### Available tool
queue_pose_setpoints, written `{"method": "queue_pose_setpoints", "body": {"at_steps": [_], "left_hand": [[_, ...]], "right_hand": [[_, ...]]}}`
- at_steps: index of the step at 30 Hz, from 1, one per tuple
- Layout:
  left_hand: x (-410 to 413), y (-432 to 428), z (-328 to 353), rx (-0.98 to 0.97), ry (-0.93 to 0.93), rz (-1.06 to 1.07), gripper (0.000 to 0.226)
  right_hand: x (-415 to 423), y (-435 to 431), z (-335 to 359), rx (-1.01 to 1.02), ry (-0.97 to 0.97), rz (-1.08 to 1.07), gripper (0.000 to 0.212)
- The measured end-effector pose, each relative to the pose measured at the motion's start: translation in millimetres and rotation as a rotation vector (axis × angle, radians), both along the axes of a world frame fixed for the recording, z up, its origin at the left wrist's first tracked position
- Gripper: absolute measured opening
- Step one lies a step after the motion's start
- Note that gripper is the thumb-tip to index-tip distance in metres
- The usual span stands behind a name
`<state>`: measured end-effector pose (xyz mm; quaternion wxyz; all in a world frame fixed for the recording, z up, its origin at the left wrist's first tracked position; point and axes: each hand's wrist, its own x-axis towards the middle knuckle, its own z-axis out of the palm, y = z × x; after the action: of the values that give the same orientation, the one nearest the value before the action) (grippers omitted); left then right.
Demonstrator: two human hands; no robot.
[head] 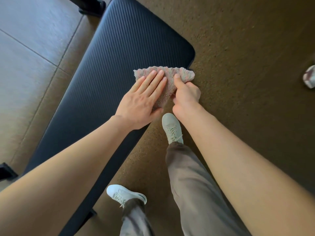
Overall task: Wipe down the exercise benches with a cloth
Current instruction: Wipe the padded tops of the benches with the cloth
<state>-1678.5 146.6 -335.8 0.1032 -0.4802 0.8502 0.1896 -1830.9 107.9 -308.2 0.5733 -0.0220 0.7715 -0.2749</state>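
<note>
A dark padded exercise bench (105, 68) with a ribbed surface runs diagonally from lower left to upper centre. A fluffy pinkish-grey cloth (167, 74) lies over the bench's right edge near its rounded corner. My left hand (144, 96) presses flat on the cloth with fingers spread. My right hand (186, 93) pinches the cloth's right part, thumb on top, where it hangs over the edge.
Brown speckled carpet (238, 48) lies to the right of the bench, tiled floor (30, 53) to the left. My two feet in light sneakers (172, 127) stand beside the bench. Black bench frame feet (92, 5) show at the top and lower left. A crumpled cloth-like object (309, 77) lies at the right edge.
</note>
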Motion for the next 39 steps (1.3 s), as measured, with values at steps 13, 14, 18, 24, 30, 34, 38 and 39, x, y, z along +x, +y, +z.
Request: {"method": "queue_pose_setpoints", "body": {"at_steps": [13,14,18,24,30,34,38,39], "left_hand": [[-38,-123,-2,-0.048,-0.002,-0.064,0.081],[-39,-132,-2,-0.056,-0.003,-0.058,0.079],[-45,-171,-4,-0.079,-0.016,-0.094,0.072],[-18,-221,-9,-0.111,-0.048,-0.109,0.066],[31,-230,-12,-0.172,-0.075,0.026,0.066],[63,-216,-12,-0.173,-0.096,0.183,0.061],[84,-180,-16,-0.15,-0.053,0.4,0.066],[86,-168,-16,-0.15,-0.053,0.431,0.067]], "right_hand": [[-55,-87,-13,-0.209,-0.135,-0.098,0.016],[-58,-90,-16,-0.233,-0.146,-0.068,0.02],[-63,-91,-18,-0.255,-0.104,0.088,0.045],[-62,-97,-14,-0.357,0.154,0.751,0.044],[-20,-139,-15,-0.363,0.411,1.352,0.049],[11,-163,-15,-0.368,0.442,1.554,0.053],[38,-172,-15,-0.429,0.516,1.709,0.072],[44,-169,-15,-0.446,0.576,1.761,0.075]]}}
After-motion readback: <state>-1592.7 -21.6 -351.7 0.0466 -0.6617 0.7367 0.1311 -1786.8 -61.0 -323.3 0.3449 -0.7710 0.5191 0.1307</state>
